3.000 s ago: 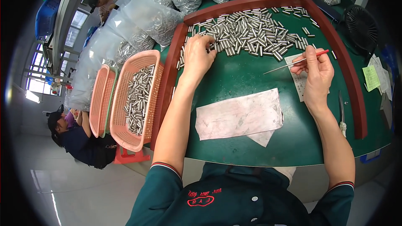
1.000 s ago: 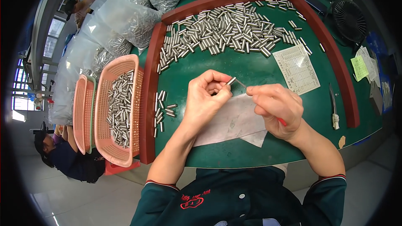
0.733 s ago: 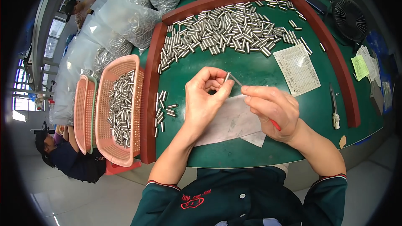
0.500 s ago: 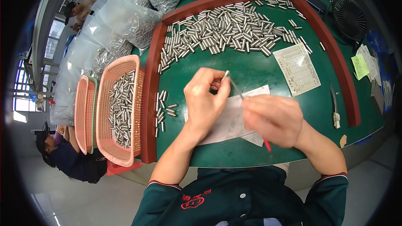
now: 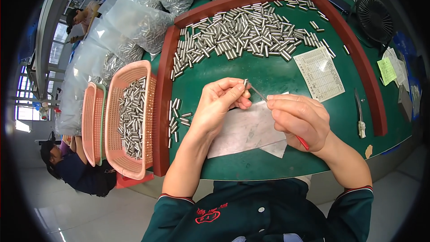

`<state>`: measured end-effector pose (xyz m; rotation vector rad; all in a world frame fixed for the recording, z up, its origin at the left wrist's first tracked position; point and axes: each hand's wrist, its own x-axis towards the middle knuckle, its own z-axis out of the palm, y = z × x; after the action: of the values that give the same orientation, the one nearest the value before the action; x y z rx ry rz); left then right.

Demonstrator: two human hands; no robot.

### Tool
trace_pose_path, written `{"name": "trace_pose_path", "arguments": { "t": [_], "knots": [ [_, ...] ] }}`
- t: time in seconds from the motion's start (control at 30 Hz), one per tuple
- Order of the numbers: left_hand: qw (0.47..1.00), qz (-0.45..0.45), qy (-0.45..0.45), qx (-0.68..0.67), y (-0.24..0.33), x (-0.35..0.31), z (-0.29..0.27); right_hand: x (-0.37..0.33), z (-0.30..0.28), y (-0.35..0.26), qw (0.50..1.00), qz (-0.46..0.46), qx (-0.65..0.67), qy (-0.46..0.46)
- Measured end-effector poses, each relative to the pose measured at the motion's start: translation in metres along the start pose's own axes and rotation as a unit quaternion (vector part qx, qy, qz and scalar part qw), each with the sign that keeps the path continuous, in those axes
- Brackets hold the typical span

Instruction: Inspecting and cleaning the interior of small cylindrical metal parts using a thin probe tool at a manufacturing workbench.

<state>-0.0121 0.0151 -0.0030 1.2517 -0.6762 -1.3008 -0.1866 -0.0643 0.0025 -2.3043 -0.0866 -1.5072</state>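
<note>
Above the green tabletop [image 5: 264, 78], my left hand [image 5: 219, 105] pinches a small metal cylinder [image 5: 246, 82] between thumb and forefinger, mostly covered by the fingertips. My right hand [image 5: 302, 118] is closed round a thin rod-like tool; its slender metal shaft [image 5: 259, 93] points up-left at the cylinder, and its red handle end [image 5: 303, 143] sticks out below the palm. The tool's tip is at or very close to the cylinder's end; whether it is inside, I cannot tell. Beneath both hands lies a smudged pale sheet [image 5: 237, 130].
A heap of metal cylinders [image 5: 242, 31] lies at the back, inside a raised red-brown border [image 5: 161, 107]. Left of it stand pink baskets [image 5: 150, 107] and filled plastic bags [image 5: 148, 27]. At right are a printed sheet [image 5: 319, 74], a pointed tool [image 5: 361, 123] and a black fan [image 5: 372, 20].
My left hand has turned, its thumb now lying over the cylinder. My right hand has shifted slightly right, and the red handle end has swung up and to the right.
</note>
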Motion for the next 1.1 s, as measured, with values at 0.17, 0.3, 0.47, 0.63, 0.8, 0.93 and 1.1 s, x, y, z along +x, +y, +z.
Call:
{"name": "trace_pose_path", "arguments": {
  "t": [0.17, 0.3, 0.47, 0.63, 0.8, 0.93, 1.1],
  "knots": [
    [1.000, -0.002, -0.007, -0.001, -0.001, -0.001, 0.001, -0.002, 0.002, 0.000, 1.000, -0.001, -0.014, 0.008],
    [0.998, 0.033, 0.003, 0.055, -0.002, -0.003, 0.008, -0.003, 0.006, 0.003, 1.000, 0.005, -0.015, 0.016],
    [0.994, 0.078, 0.014, 0.081, -0.004, -0.004, 0.013, 0.000, 0.000, -0.004, 0.999, 0.022, -0.024, 0.006],
    [0.992, 0.081, 0.034, 0.091, -0.006, -0.004, 0.018, 0.001, -0.001, -0.006, 0.999, -0.030, -0.033, -0.019],
    [0.983, 0.112, 0.093, 0.112, -0.008, 0.002, 0.006, 0.003, 0.001, -0.012, 0.998, -0.055, 0.025, -0.009],
    [0.981, 0.134, 0.086, 0.114, -0.010, 0.001, 0.007, 0.002, -0.007, -0.003, 0.999, 0.024, 0.030, -0.010],
    [0.985, 0.108, 0.056, 0.120, -0.010, 0.001, 0.008, -0.003, -0.001, 0.002, 0.993, 0.072, 0.052, 0.074]
  ]
}}
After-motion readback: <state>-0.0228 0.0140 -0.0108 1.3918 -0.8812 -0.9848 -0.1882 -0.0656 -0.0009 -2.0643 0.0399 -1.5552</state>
